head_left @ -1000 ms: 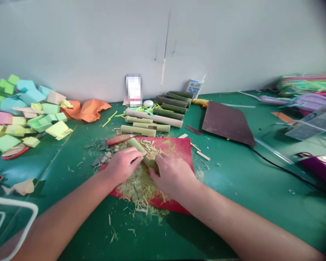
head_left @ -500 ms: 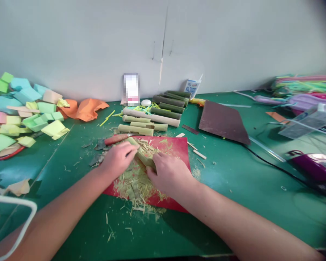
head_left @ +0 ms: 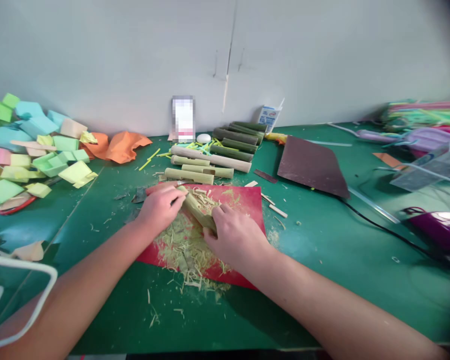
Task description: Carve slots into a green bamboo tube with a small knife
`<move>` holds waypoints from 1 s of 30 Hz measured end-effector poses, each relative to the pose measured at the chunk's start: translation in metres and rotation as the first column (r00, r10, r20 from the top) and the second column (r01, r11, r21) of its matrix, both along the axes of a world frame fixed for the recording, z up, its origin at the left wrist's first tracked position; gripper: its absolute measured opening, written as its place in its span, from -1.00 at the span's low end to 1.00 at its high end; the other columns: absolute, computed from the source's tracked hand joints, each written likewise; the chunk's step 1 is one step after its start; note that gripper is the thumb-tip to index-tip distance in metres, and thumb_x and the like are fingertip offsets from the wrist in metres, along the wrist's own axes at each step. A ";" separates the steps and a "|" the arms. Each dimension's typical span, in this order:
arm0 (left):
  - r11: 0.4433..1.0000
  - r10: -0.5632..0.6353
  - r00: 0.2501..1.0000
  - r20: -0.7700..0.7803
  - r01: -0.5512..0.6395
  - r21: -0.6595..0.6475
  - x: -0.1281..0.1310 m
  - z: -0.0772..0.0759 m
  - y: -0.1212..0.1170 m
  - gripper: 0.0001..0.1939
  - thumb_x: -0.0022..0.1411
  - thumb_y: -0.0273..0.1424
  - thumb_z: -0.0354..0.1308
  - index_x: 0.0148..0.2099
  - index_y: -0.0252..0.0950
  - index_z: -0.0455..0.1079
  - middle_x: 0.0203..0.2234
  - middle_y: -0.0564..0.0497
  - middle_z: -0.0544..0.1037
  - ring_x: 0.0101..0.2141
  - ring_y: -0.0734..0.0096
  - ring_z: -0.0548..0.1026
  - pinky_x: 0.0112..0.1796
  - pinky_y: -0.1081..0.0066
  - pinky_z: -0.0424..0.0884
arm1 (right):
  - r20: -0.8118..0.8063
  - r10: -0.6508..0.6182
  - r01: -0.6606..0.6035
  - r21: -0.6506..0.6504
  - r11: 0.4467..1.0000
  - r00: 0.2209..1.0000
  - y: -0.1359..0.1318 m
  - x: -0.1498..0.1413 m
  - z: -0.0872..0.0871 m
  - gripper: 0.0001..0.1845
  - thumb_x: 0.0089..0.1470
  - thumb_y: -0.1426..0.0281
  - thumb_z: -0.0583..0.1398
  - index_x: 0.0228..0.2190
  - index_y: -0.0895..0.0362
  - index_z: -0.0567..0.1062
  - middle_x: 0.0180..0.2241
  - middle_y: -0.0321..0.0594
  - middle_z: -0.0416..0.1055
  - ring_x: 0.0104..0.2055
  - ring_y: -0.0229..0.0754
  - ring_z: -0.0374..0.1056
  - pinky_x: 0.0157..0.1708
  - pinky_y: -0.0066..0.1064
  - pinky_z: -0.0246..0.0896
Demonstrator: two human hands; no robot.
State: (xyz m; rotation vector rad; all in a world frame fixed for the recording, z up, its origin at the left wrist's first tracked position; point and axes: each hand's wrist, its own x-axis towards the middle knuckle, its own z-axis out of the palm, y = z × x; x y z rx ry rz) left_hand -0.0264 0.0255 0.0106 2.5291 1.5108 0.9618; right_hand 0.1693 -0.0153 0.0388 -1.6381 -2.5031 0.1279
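Note:
A pale green bamboo tube (head_left: pixel 198 210) lies slanted in front of me, above a red sheet (head_left: pixel 249 200) strewn with shavings and dust. My right hand (head_left: pixel 237 235) wraps round its near end. At the far end are the closed fingers of my left hand (head_left: pixel 160 205), pinching the tube there; whether a small thing is also between them I cannot tell. Just behind my left hand lies a red handle (head_left: pixel 152 189), partly hidden by it. Several scraped bamboo pieces (head_left: pixel 189 176) are lined up beyond the sheet.
Dark green bamboo pieces (head_left: pixel 240 145) lie further back, near a propped phone (head_left: pixel 183 120) and a small carton (head_left: pixel 269 117). Folded paper shapes (head_left: pixel 33 145) crowd the left. To the right are a dark brown board (head_left: pixel 311 165), a black cable (head_left: pixel 382 227) and a purple device (head_left: pixel 435 230).
My left hand has shifted slightly and covers more of the red handle. The right hand keeps its grip on the tube. The whole view has moved a little.

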 end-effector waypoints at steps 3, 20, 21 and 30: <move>0.995 -0.067 0.997 -0.032 0.064 -0.075 0.001 0.000 -0.003 -0.77 0.26 -0.37 0.01 -0.14 -0.26 0.46 -0.32 -0.03 0.54 -0.30 0.37 0.50 -0.23 0.37 0.42 | 0.003 0.019 -0.019 -0.029 0.999 1.000 0.000 0.000 0.001 -0.81 0.03 0.31 0.07 -0.34 0.16 0.37 -0.38 -0.18 0.37 -0.40 -0.16 0.34 -0.52 -0.39 0.05; 0.992 -0.120 0.992 -0.028 0.118 -0.048 -0.001 -0.003 0.000 -0.80 0.22 -0.38 0.06 -0.17 -0.23 0.48 -0.32 -0.01 0.55 -0.33 0.40 0.50 -0.26 0.41 0.42 | 0.010 0.029 -0.029 -0.039 0.999 1.000 0.001 0.000 -0.001 -0.77 0.10 0.31 0.01 -0.37 0.16 0.40 -0.39 -0.16 0.41 -0.39 -0.17 0.35 -0.48 -0.39 0.08; 0.995 -0.090 0.996 -0.020 0.089 -0.034 -0.001 -0.003 0.000 -0.80 0.22 -0.38 0.05 -0.17 -0.24 0.48 -0.30 -0.02 0.55 -0.31 0.38 0.50 -0.24 0.40 0.42 | 0.010 0.022 -0.022 -0.038 0.999 1.000 0.001 0.000 0.000 -0.76 0.10 0.30 0.01 -0.37 0.16 0.40 -0.38 -0.15 0.41 -0.39 -0.16 0.35 -0.48 -0.39 0.08; 0.993 -0.079 0.997 -0.002 0.079 -0.085 0.001 0.001 -0.003 -0.77 0.26 -0.37 0.01 -0.15 -0.26 0.47 -0.29 -0.04 0.55 -0.27 0.36 0.50 -0.21 0.36 0.41 | 0.038 0.003 0.000 -0.086 0.996 0.999 0.001 0.000 0.004 -0.73 0.12 0.26 0.00 -0.36 0.16 0.40 -0.37 -0.14 0.41 -0.37 -0.15 0.37 -0.48 -0.39 0.09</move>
